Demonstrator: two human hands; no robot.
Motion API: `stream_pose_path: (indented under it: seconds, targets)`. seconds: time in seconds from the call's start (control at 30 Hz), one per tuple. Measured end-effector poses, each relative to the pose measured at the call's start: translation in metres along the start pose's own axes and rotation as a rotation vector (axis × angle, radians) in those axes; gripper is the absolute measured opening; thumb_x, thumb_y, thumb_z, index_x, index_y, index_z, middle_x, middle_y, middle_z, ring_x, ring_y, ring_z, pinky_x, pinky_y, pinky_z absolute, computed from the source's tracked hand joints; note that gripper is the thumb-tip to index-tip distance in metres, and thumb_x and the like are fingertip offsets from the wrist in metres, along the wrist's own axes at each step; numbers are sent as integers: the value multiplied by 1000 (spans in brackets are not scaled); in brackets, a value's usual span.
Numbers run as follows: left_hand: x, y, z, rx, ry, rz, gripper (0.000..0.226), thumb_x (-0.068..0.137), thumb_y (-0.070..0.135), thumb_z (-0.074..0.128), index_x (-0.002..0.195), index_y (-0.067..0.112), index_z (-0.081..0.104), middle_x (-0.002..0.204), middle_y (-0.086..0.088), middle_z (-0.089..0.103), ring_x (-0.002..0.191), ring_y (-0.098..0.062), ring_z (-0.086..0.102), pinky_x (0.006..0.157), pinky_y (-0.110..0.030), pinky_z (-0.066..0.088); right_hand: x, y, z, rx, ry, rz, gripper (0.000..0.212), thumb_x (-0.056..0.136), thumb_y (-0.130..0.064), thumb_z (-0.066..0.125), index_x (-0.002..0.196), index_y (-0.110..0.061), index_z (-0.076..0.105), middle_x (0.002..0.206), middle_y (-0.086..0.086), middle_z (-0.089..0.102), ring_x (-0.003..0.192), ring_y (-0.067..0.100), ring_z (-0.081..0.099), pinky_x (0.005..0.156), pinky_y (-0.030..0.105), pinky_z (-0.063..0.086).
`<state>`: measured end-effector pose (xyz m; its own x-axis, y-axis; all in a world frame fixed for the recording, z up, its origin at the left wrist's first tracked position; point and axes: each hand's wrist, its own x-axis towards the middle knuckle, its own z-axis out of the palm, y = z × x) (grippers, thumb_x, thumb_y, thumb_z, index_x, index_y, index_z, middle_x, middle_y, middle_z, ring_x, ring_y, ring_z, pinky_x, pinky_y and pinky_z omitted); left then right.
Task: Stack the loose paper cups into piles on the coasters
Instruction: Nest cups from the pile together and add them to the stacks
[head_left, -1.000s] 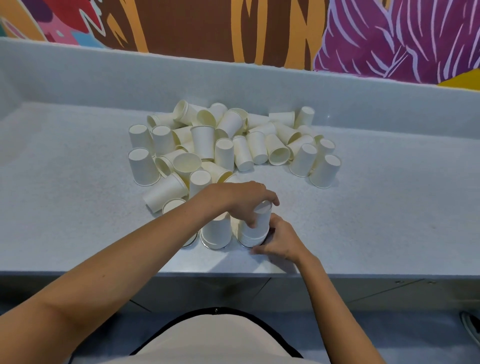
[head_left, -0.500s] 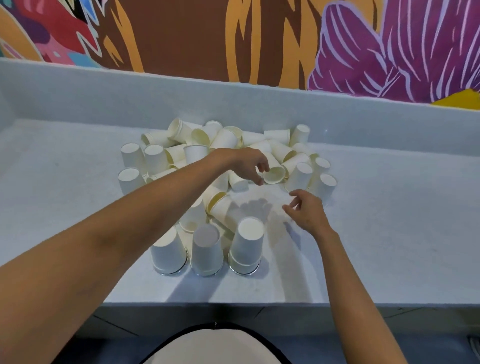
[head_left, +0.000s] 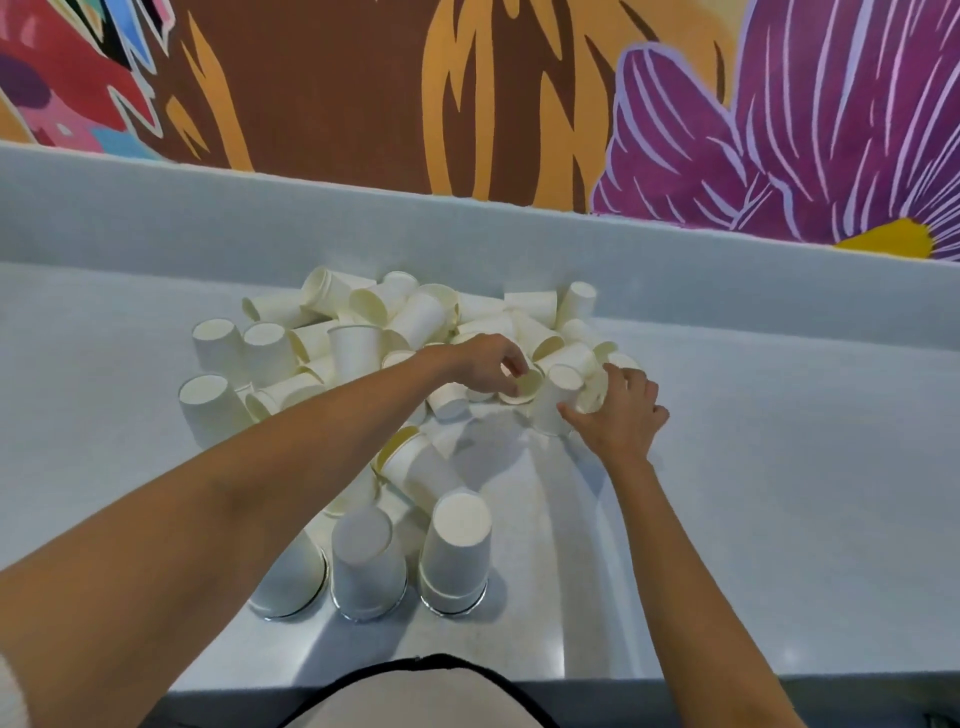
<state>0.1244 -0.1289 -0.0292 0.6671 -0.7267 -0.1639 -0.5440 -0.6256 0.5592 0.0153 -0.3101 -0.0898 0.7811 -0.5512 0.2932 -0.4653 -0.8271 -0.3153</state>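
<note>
Head view. Pinching the rim of a tipped cup (head_left: 524, 387) with fingers of the left hand (head_left: 483, 366); gripping an upturned cup (head_left: 558, 400) just right of them in curled fingers and thumb of the right hand (head_left: 621, 415). Beyond both sets of fingers, loose cups (head_left: 415, 317) heaped on the table (head_left: 779, 467); nearer than the fingers, three piles (head_left: 457, 545) on coasters (head_left: 454, 612).

Soft, even indoor light leaves the near cups (head_left: 457, 551) in grey shadow on the counter (head_left: 779, 467), edges bowed, details slightly blurred.

left hand (head_left: 483, 364) pinches the rim of a tipped cup (head_left: 525, 387); right hand (head_left: 621, 418) grips a neighbouring cup (head_left: 592, 393); three upturned piles (head_left: 456, 551) stand nearer on the surface (head_left: 779, 467).
</note>
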Motion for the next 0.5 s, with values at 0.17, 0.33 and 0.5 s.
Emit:
stream_pose_path:
  seconds: [0.17, 0.33, 0.5]
  targets:
    - [12, 14, 4, 88, 4, 76, 72, 76, 12, 77, 139, 13, 43, 138, -6, 49, 121, -22, 50, 97, -27, 39, -12, -4, 14, 248, -163, 6, 66, 72, -32, 78, 126, -10, 47, 120, 13, 50, 110, 33, 54, 86, 44, 51]
    - [25, 6, 15, 270, -31, 123, 91, 74, 5, 74, 149, 19, 25, 149, -8, 35, 134, -26, 36, 110, -38, 34, -21, -27, 9, 444, -442, -93, 100, 56, -26, 89, 139, -14, 34, 132, 4, 49, 122, 23, 48, 101, 38, 44]
    - [23, -8, 15, 371, -80, 103, 64, 84, 12, 65, 142, 19, 38, 140, -9, 45, 127, -29, 44, 102, -37, 39, 8, -11, -26, 351, -665, -130, 72, 71, -10, 82, 134, -7, 48, 128, 9, 56, 102, 21, 57, 87, 31, 49]
